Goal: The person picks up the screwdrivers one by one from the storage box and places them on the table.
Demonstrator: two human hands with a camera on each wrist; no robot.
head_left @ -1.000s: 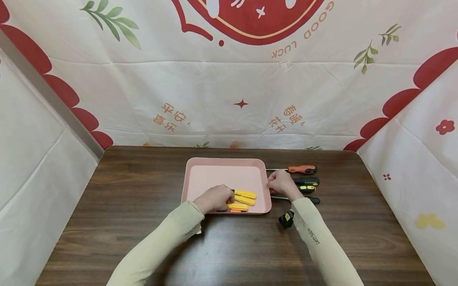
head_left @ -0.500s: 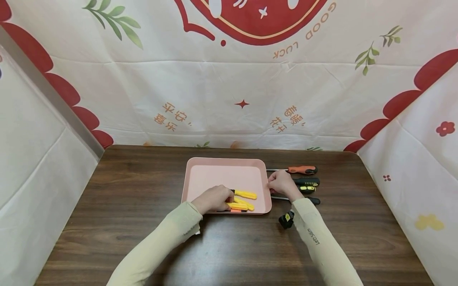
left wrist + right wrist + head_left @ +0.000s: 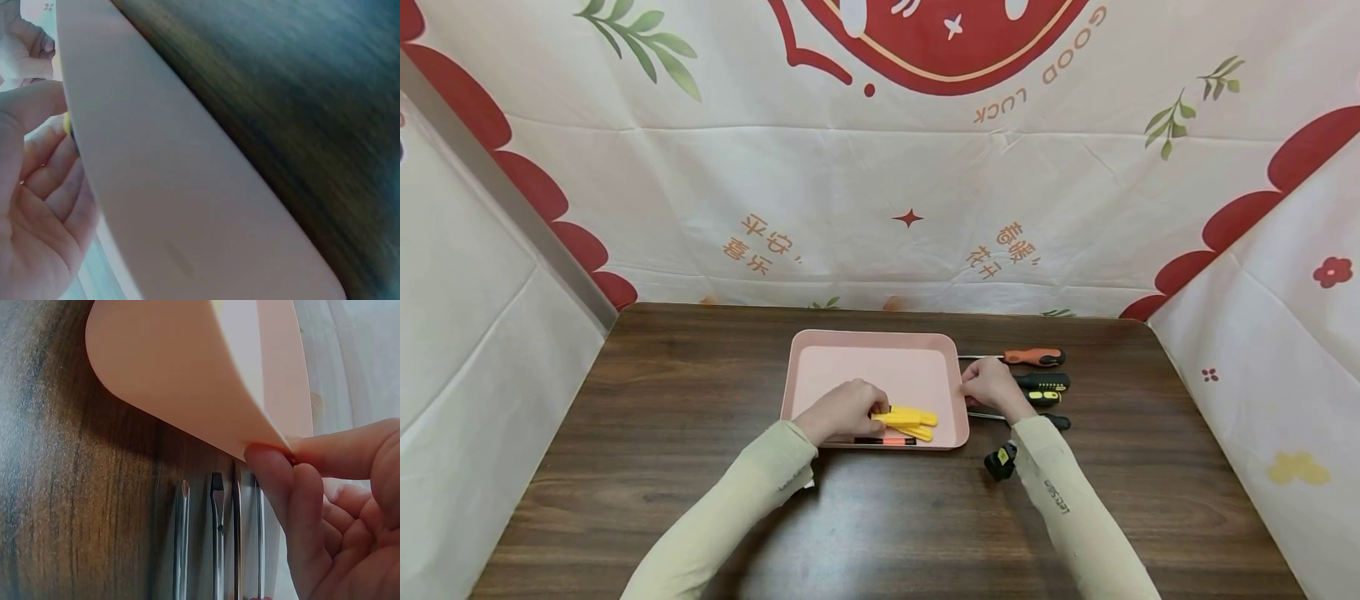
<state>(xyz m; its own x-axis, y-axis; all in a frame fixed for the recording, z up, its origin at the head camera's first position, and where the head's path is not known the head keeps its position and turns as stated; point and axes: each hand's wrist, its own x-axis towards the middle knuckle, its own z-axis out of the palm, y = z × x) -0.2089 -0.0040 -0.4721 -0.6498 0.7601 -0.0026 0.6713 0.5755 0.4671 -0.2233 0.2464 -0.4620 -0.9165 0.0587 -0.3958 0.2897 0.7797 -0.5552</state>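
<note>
A pink tray lies on the table, with a small group of slim yellow pen-like things at its right front. Reaching over the tray's front side, my left hand pinches one of these, a yellow stick with a dark end, between thumb and fingers. In the left wrist view the tray wall hides most of that stick. An orange pen-like thing with black ends lies along the tray's front wall. My right hand pinches the tray's right rim between thumb and fingers.
Right of the tray lie several screwdrivers, among them an orange-handled one and a black-handled one. Their metal shafts point towards the tray. A black and yellow tape measure sits beside my right sleeve.
My left hand has shifted slightly left and up, and the yellow things have slid closer together, leaving the orange one more exposed. My right hand and the tray have stayed put.
</note>
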